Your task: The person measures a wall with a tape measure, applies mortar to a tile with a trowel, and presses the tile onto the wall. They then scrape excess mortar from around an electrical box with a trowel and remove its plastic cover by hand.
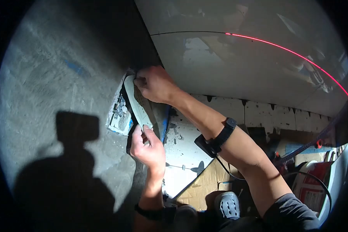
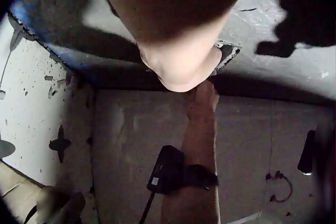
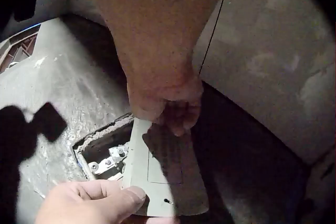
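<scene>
A long pale cover plate (image 1: pixel 137 106) is held between both hands, tilted beside a rectangular recess (image 1: pixel 113 125) in the grey wall. My left hand (image 1: pixel 147 150) pinches its near end between thumb and fingers; the right wrist view shows that thumb lying on the face of the plate (image 3: pixel 139 166). At the far end my right hand (image 1: pixel 156 84) grips the plate's edge with curled fingers. Metal fittings with screws (image 3: pixel 107 161) sit inside the rough-edged recess. In the left wrist view my left hand (image 2: pixel 181 69) mostly hides the plate.
A large glossy panelled wall (image 1: pixel 236 65) with a red laser line stands to the right. Below lie white tiles (image 1: pixel 181 149) with dark cross-shaped marks, and cardboard (image 1: pixel 197 181) near a shoe (image 1: pixel 227 205). A red-and-white bucket (image 1: pixel 311 185) stands at the right. A cable hangs from the right wrist camera.
</scene>
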Demonstrator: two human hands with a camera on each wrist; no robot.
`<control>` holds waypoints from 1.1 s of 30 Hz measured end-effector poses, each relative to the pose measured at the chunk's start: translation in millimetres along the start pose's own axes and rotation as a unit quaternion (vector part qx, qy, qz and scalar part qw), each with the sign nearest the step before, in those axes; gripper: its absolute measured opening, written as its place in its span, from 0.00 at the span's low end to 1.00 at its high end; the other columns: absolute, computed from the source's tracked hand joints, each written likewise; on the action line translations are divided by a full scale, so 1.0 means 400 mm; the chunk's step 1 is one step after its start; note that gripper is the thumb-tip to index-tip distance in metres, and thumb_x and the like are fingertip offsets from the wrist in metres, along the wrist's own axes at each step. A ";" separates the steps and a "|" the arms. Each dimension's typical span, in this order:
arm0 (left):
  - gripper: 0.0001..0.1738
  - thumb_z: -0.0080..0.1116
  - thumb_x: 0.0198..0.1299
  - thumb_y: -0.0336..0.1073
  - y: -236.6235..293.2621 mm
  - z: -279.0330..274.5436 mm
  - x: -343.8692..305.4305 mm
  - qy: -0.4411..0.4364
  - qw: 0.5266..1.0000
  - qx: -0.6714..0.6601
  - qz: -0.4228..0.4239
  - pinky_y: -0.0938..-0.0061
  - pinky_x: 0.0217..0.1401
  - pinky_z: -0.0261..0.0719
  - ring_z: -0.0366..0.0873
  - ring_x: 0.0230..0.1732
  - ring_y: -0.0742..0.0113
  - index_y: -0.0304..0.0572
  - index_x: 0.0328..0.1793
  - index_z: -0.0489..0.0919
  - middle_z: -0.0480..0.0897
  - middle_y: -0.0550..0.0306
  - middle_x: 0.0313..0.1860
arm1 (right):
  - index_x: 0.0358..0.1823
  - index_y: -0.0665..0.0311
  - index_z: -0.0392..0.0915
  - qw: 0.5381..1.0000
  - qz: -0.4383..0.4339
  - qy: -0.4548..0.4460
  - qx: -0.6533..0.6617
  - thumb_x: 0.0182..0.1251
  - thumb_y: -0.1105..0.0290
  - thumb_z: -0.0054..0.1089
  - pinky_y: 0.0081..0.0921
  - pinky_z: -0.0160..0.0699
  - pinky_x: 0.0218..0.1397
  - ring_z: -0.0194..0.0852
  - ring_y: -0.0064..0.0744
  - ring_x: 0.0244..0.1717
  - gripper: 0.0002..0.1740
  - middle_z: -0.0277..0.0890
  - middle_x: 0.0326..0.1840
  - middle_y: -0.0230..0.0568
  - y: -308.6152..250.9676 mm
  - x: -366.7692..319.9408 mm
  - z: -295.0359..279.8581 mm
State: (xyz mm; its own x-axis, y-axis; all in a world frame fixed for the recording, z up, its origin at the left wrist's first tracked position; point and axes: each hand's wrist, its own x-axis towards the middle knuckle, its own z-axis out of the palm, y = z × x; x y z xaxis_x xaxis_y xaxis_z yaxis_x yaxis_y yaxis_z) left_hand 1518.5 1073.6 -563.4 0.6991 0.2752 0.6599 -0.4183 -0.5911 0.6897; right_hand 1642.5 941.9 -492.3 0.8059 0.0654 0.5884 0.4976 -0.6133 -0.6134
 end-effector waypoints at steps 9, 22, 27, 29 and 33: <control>0.08 0.63 0.61 0.22 0.015 -0.028 0.038 -0.014 0.993 0.081 0.089 0.64 0.28 0.81 0.86 0.26 0.51 0.26 0.45 0.83 0.85 0.40 0.28 | 0.37 0.68 0.86 0.993 0.034 0.025 0.110 0.62 0.63 0.67 0.38 0.83 0.48 0.87 0.48 0.40 0.13 0.87 0.37 0.50 0.005 0.004 -0.012; 0.06 0.61 0.63 0.23 -0.003 -0.015 0.033 -0.010 0.998 0.037 0.054 0.65 0.28 0.81 0.86 0.25 0.53 0.25 0.44 0.83 0.85 0.42 0.27 | 0.38 0.70 0.85 0.991 0.061 0.013 0.116 0.61 0.64 0.65 0.45 0.81 0.49 0.84 0.58 0.42 0.14 0.85 0.40 0.58 0.003 -0.003 -0.004; 0.05 0.61 0.64 0.23 -0.007 -0.021 0.032 -0.013 0.999 0.029 0.037 0.66 0.27 0.80 0.85 0.23 0.55 0.25 0.43 0.82 0.85 0.44 0.25 | 0.37 0.68 0.85 0.988 0.132 -0.032 0.077 0.60 0.65 0.64 0.41 0.82 0.50 0.87 0.51 0.43 0.12 0.86 0.40 0.55 0.004 0.011 0.003; 0.05 0.61 0.64 0.23 -0.007 -0.021 0.031 -0.010 0.998 0.034 0.043 0.66 0.27 0.80 0.85 0.23 0.56 0.25 0.43 0.82 0.84 0.45 0.24 | 0.37 0.68 0.86 0.991 0.116 -0.022 0.069 0.60 0.64 0.64 0.41 0.82 0.50 0.87 0.51 0.44 0.13 0.87 0.40 0.55 0.005 0.008 0.008; 0.05 0.61 0.64 0.23 -0.006 -0.021 0.033 -0.014 0.999 0.032 0.041 0.67 0.25 0.78 0.84 0.22 0.58 0.26 0.42 0.82 0.84 0.45 0.24 | 0.37 0.70 0.86 0.989 0.087 0.016 0.121 0.62 0.58 0.61 0.43 0.82 0.52 0.85 0.56 0.45 0.19 0.86 0.42 0.56 0.004 -0.007 -0.002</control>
State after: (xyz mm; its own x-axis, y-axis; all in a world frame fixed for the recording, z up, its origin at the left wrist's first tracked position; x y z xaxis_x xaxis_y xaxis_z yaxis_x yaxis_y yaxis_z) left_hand 1524.0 1084.9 -553.7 0.6810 0.2033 0.7035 -0.4374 -0.6576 0.6134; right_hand 1640.9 940.2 -494.4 0.8769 -0.0521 0.4778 0.4182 -0.4073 -0.8119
